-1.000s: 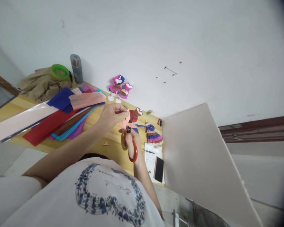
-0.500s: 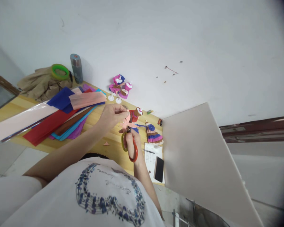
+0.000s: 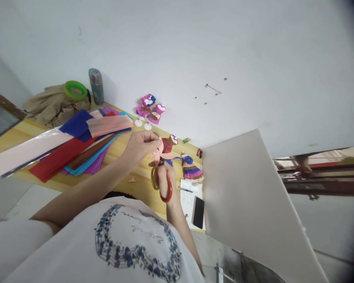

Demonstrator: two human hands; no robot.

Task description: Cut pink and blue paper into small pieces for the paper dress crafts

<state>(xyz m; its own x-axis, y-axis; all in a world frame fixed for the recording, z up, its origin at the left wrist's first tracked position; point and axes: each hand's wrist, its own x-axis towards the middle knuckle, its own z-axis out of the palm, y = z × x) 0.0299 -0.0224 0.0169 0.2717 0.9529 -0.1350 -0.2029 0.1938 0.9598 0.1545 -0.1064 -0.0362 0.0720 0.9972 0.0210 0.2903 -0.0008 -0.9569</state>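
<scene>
Pink paper, work done: The pink paper piece (image 3: 157, 154) shows several pointed arms, judged to be scissor-cut. A matching offcut (image 3: 132, 179) lies detached on the table (image 3: 141, 192), bodyward of the left fingertips.
Pink paper, work left: Shaping is judged to be in progress, since paper and scissors (image 3: 161, 162) are both held and meet. The number of cuts outstanding cannot be determined.
Pink paper, location: Between the two hands, raised above the table, directly beyond the right fingers.
Pink paper, direction: One tip points away from the body, into the left fingertips. One arm points right, past the right fingers; shorter arms point left and bodyward.
Pink paper, long axis: No single dominant axis; the arms spread star-like.
Scissors, direction: Long axis runs away from the body, handles bodyward, blade end toward the wall. Blade opening cannot be told; the paper covers most of it.
Left hand (image 3: 142, 145): Thumb and fingertips pinched narrow on the paper's far tip.
Right hand (image 3: 165, 180): Fingers curled through the red and yellow handle loops, gripping the scissors.
Crepe sheets (image 3: 61, 157): Stacked left of the left fingers.
Red-and-brown figure (image 3: 172, 140): Just beyond the paper, ahead of the right fingers.
</scene>
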